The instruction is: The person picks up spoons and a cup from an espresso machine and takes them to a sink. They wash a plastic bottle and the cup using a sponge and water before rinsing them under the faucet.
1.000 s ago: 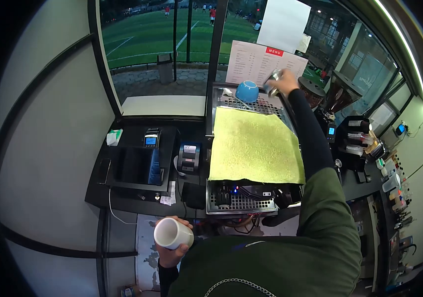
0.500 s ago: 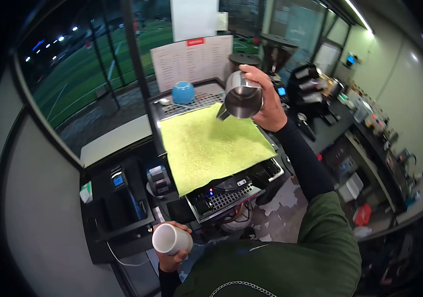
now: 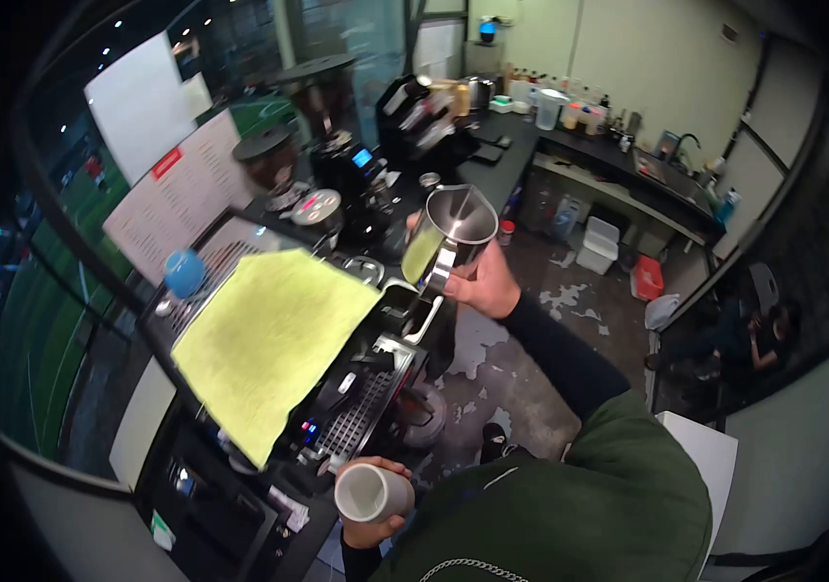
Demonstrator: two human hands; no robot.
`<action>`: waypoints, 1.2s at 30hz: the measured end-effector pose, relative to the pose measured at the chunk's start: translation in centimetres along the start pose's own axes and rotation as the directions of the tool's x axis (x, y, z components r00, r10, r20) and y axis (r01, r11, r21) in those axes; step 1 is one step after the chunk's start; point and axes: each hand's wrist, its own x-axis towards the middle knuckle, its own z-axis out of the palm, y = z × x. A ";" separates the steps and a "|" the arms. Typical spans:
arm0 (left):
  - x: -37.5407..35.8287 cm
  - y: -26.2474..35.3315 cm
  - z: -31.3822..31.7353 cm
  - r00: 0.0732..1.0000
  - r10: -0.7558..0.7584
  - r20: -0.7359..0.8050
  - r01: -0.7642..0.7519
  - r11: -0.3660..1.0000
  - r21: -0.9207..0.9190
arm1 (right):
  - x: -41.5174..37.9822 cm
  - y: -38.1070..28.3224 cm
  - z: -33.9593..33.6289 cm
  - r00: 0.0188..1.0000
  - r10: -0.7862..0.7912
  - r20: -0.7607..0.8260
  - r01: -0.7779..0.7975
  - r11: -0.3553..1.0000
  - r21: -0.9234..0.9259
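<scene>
My right hand (image 3: pixel 488 283) grips a stainless steel milk pitcher (image 3: pixel 461 217) by its handle. The pitcher is held in the air right of the espresso machine (image 3: pixel 361 417), its mouth facing me and its inside looking bare. Low in front of my body, my left hand (image 3: pixel 376 533) is wrapped around a white cup (image 3: pixel 374 493), whose open top faces the camera. A yellow-green cloth (image 3: pixel 274 339) lies spread over the top of the machine. Behind the cloth, a blue cup (image 3: pixel 184 274) sits on the machine's top rack.
Coffee grinders (image 3: pixel 322 102) stand behind the machine. A dark counter (image 3: pixel 521 131) with bottles, a clear jug (image 3: pixel 549 109) and a sink (image 3: pixel 667 170) runs along the far wall. Below it are a white bin (image 3: pixel 599 244) and a red container (image 3: pixel 646 278). At right, a person (image 3: pixel 773 335) sits.
The view has swung to the right. My right hand has brought the pitcher from above the cloth to the machine's right side and turned it more upright. My left hand still holds the cup low.
</scene>
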 end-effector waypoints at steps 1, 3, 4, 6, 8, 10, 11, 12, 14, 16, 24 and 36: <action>0.5 -0.6 0.9 0.999 -0.030 0.030 0.030 0.999 -0.011 | -1.0 0.5 -1.7 0.998 0.017 -0.062 -0.018 1.000 -0.015; 1.7 -1.8 3.3 0.995 -0.069 0.074 0.072 0.997 -0.030 | -3.1 1.1 -5.0 0.980 0.073 -0.183 -0.090 0.992 -0.085; 2.4 -2.7 4.5 0.994 -0.058 0.092 0.061 0.998 -0.026 | -4.4 1.1 -6.6 0.973 0.104 -0.208 -0.120 0.991 -0.067; 3.9 -4.8 6.9 0.985 -0.123 0.124 0.125 0.992 -0.010 | -7.0 0.4 -9.9 0.952 0.153 -0.264 -0.186 0.977 -0.106; 5.8 -7.0 9.8 0.973 -0.189 0.133 0.194 0.981 -0.025 | -9.7 0.0 -13.6 0.947 0.118 -0.298 -0.129 0.992 -0.016; 8.4 -9.2 13.4 0.961 -0.245 0.128 0.255 0.965 -0.069 | -11.9 -2.5 -17.8 0.944 0.211 -0.253 -0.188 0.976 0.111; 10.5 -10.3 15.3 0.961 -0.219 0.170 0.224 0.975 -0.007 | -12.7 -3.9 -19.6 0.933 0.210 -0.292 -0.180 0.976 0.125; 12.3 -11.6 17.3 0.953 -0.228 0.201 0.233 0.973 -0.001 | -13.7 -5.1 -21.5 0.917 0.219 -0.333 -0.179 0.973 0.145; 15.5 -13.5 21.8 0.956 -0.185 0.227 0.210 0.974 -0.090 | -16.2 -7.4 -25.8 0.895 0.214 -0.392 -0.163 0.974 0.160; 18.6 -14.9 25.1 0.927 -0.188 0.323 0.206 0.978 -0.020 | -18.3 -9.1 -30.6 0.863 0.351 -0.363 -0.201 0.898 0.392; 26.5 -21.7 32.5 0.854 -0.327 0.405 0.377 0.925 -0.047 | -22.4 -12.2 -41.3 0.755 0.382 -0.532 0.033 0.789 0.613; 48.3 -32.5 37.8 0.711 -0.168 0.683 0.301 0.950 -0.080 | -11.0 -16.3 -54.0 0.519 -0.405 -0.753 -0.098 0.847 -0.523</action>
